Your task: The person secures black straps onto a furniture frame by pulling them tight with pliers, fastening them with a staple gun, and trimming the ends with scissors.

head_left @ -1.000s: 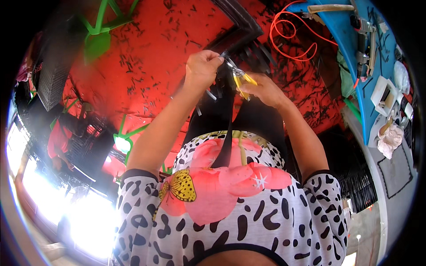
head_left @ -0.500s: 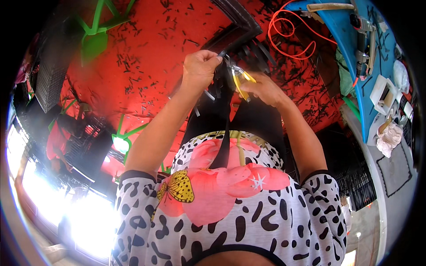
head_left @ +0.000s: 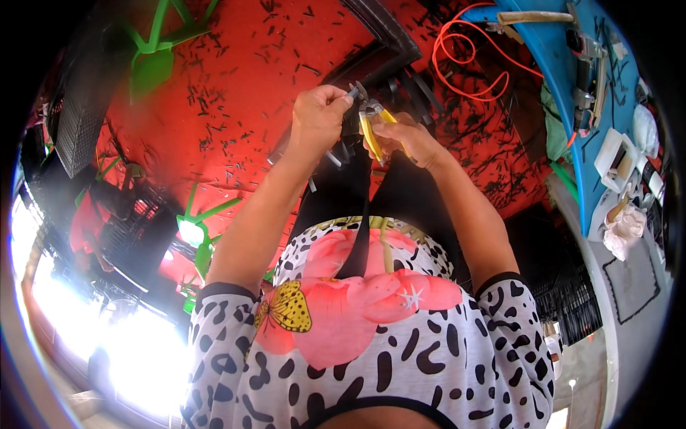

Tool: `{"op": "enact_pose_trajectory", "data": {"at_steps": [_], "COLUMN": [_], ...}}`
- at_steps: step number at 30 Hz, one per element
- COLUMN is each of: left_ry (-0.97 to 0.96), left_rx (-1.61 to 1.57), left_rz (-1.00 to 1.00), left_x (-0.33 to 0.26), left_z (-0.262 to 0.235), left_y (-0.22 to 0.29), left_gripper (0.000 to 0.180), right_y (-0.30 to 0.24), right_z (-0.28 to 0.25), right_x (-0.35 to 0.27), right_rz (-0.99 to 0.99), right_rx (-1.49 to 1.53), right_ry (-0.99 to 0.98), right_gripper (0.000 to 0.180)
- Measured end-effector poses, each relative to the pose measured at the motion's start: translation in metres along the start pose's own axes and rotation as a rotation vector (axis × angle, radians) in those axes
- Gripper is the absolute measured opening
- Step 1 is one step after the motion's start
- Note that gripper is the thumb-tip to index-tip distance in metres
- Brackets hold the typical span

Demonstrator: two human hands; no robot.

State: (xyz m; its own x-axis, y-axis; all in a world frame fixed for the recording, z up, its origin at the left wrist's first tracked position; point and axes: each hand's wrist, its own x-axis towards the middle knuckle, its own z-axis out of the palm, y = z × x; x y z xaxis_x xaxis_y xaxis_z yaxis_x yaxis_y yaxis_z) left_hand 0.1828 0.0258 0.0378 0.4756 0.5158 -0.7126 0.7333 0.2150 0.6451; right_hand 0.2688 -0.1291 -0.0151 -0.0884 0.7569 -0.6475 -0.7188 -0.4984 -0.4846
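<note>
My left hand (head_left: pixel 316 120) is closed, its thumb and finger pinching the end of a small dark strip (head_left: pixel 353 92). Close on its right, my right hand (head_left: pixel 414 139) grips yellow-handled cutting pliers (head_left: pixel 368 133). The handles stand spread apart and the jaws point up toward the strip. Whether the jaws touch the strip I cannot tell. Below the hands, more dark strips hang over my lap, partly hidden by my left wrist. A black woven-looking frame (head_left: pixel 389 39) with a corner lies just beyond the hands.
Short black offcuts lie scattered over the red floor (head_left: pixel 243 93). An orange cord (head_left: pixel 437 53) coils at the far right beside a blue table (head_left: pixel 557 43) carrying tools. Green chair-like legs (head_left: pixel 153 43) stand at the far left. A person in red (head_left: pixel 89 225) sits at left.
The pliers have shifted slightly left, and their handles have spread wider in my right hand. My left hand has moved a little, still pinching the strip.
</note>
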Motion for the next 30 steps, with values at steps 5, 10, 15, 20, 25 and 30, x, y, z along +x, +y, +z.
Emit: {"op": "enact_pose_trajectory", "data": {"at_steps": [5, 10, 15, 20, 25, 30], "left_ry": [-0.055, -0.019, -0.060, -0.245, -0.347, -0.437], "left_rx": [-0.103, 0.139, 0.084, 0.005, 0.013, 0.067], "left_rz": [0.024, 0.170, 0.290, 0.350, 0.290, 0.281], "left_x": [0.005, 0.019, -0.001, -0.039, -0.046, -0.033], "left_z": [0.009, -0.027, -0.050, -0.026, 0.027, 0.076], "left_y": [0.005, -0.014, -0.008, 0.020, 0.037, 0.042], "left_gripper": [0.012, 0.018, 0.011, 0.008, 0.008, 0.005], "right_y": [-0.001, 0.016, 0.032, 0.035, -0.004, -0.073], "right_z": [-0.004, -0.016, -0.064, -0.149, -0.257, -0.326], "right_x": [-0.009, -0.051, -0.110, -0.175, -0.227, -0.256], "right_rz": [-0.033, 0.005, -0.065, -0.219, -0.278, -0.312], "right_rx": [0.017, -0.330, -0.123, -0.002, -0.441, -0.570], "right_ry": [0.084, 0.089, 0.633, 1.236, 1.645, 1.914], "right_gripper": [0.027, 0.027, 0.024, 0.024, 0.045, 0.082]}}
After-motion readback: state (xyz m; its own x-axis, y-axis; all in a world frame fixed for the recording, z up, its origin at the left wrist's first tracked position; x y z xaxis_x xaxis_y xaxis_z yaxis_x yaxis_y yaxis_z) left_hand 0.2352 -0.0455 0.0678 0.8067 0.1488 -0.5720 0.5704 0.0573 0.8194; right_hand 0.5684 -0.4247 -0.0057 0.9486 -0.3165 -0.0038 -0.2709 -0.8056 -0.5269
